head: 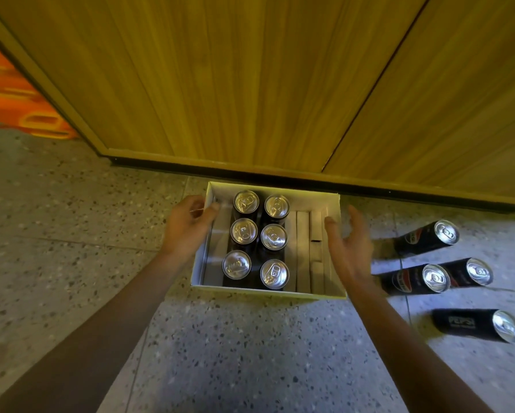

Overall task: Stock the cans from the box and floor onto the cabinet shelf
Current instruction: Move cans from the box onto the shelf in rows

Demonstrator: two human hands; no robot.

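Observation:
A shallow white cardboard box (268,292) sits on the floor in front of the cabinet. Several black cans with silver tops (274,235) stand upright in its left half, in two columns. My left hand (187,223) grips the box's left wall, thumb over the rim. My right hand (350,248) hovers open at the box's right wall, fingers spread, holding nothing. Several more black cans (426,239) stand on the floor to the right of the box. The cabinet doors (250,84) are closed, so the shelf is hidden.
Speckled terrazzo floor (250,353) surrounds the box. A dark plinth (280,174) runs under the cabinet, just behind the box. White cardboard strips (302,251) lie in the box's right half. Orange patterned material (17,93) shows at the far left.

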